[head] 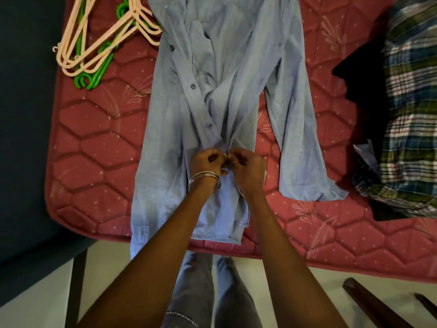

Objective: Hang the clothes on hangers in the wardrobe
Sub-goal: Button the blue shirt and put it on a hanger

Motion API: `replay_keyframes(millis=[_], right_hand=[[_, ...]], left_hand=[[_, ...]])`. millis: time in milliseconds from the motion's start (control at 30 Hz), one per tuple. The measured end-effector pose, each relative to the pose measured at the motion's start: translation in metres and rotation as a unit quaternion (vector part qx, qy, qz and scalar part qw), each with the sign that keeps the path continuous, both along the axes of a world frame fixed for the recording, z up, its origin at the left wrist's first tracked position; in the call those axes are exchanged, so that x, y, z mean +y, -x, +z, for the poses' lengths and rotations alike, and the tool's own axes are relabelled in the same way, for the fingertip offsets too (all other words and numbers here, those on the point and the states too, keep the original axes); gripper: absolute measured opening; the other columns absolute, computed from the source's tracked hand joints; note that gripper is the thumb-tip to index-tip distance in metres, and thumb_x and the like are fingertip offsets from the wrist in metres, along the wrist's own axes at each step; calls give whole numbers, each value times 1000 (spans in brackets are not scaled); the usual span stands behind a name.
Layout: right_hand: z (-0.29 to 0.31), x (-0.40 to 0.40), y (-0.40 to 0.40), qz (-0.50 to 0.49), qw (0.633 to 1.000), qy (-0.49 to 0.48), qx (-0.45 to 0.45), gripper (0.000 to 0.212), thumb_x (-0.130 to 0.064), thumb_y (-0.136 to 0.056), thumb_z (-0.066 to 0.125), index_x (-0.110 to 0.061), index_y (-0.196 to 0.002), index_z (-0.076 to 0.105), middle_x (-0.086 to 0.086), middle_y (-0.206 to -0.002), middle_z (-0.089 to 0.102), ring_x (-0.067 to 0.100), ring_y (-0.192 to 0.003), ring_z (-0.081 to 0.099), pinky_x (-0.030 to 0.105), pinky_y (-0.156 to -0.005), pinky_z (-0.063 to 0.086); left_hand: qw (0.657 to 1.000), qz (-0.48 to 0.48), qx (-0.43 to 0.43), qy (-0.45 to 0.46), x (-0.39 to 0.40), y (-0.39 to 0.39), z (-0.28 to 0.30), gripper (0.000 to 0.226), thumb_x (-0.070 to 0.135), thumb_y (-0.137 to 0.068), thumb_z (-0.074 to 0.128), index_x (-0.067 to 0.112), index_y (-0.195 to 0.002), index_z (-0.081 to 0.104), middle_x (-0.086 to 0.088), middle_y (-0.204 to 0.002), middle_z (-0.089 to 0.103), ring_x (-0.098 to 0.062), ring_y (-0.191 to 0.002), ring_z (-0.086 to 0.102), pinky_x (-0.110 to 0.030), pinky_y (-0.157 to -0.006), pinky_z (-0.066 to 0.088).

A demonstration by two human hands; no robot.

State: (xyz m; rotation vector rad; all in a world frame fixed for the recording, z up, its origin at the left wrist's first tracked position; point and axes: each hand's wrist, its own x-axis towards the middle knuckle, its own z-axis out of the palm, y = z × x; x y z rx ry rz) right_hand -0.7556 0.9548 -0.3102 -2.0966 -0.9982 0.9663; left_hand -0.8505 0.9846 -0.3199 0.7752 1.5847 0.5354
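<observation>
Hangers (pixel 99 41), peach and green, lie at the mattress's (pixel 89 147) far left corner. Mid-mattress, the blue shirt (pixel 220 74) lies flat; left hand (pixel 207 163) and right hand (pixel 247 168) pinch its button placket. Plaid cloth (pixel 411 119) sits at the right edge. No writing is legible.

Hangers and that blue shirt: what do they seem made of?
Hangers: probably plastic, with smooth moulded bars in peach and bright green. Blue shirt: likely a thin woven cotton-type cloth, matte, finely creased, with small buttons.

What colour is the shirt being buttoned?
Light blue shirt, with darker buttons; seen in the head view.
</observation>
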Motion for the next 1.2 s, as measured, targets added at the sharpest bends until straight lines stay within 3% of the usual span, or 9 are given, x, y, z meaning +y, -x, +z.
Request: replay_keyframes(millis=[100,200,267,467,667,867,933,1067,1200], right_hand=[[4,-5,-1,-11,1000,-10,2,21,3,-82,63,-2,-99,74,12,-91,74,19,-82,69,23,-74,52],[6,-11,-5,-26,999,3,18,24,6,-82,62,-1,-102,73,10,-94,74,16,-84,67,24,-77,52],[7,-15,-7,-39,999,2,23,24,5,-82,63,-4,-101,74,7,-91,74,14,-82,67,32,-78,55],[13,-15,4,-99,995,-7,26,25,2,-82,63,-7,-102,74,8,-92,74,17,-82,69,40,-82,56],[18,-19,5,-109,992,-30,50,28,-1,-81,70,-8,-108,70,2,-90,73,13,-80,69,28,-78,57],[17,-21,-3,-75,994,-25,77,34,2,-85,66,-3,-118,64,4,-90,70,9,-79,64,9,-75,49],[18,-19,-6,-61,994,-27,87,31,3,-88,60,0,-119,63,4,-87,69,12,-78,64,15,-77,51],[20,-18,-11,-97,973,-23,209,35,18,-84,51,1,-112,63,13,-83,68,30,-77,67,42,-75,58],[20,-12,-15,-100,971,-16,219,30,14,-81,63,-9,-100,64,1,-75,68,15,-66,67,38,-74,59]], left_hand=[[999,-30,-19,0,4,-1,7,8,-2,-89,59,-7,-91,64,-12,-74,65,-15,-57,65,-22,-50,55],[997,-74,-17,-7,5,-3,13,6,-1,-88,60,-2,-87,65,-7,-68,64,-12,-55,63,-23,-48,54],[995,-101,-11,-11,4,-3,14,7,0,-87,60,2,-83,65,-6,-65,64,-11,-54,63,-23,-45,52],[992,-127,-7,-4,4,-1,19,9,1,-89,57,3,-83,63,-9,-72,64,-12,-55,63,-25,-46,54],[996,-94,-3,-2,3,-2,14,25,-1,-88,59,13,-68,62,-14,-72,65,-29,-65,66,-38,-63,58],[993,-112,-23,-23,6,2,15,27,-6,-88,56,13,-68,59,-8,-61,60,-6,-44,57,-23,-50,53],[993,-111,-29,-29,6,3,19,29,-8,-89,53,12,-70,57,-8,-63,57,-2,-42,55,-19,-47,52],[987,-149,-18,-60,8,6,22,26,-9,-88,54,11,-72,57,-6,-62,57,-1,-43,55,-19,-47,51],[980,-178,7,-94,9,5,23,20,-6,-88,56,9,-77,60,-4,-60,58,-2,-44,54,-27,-48,52]])
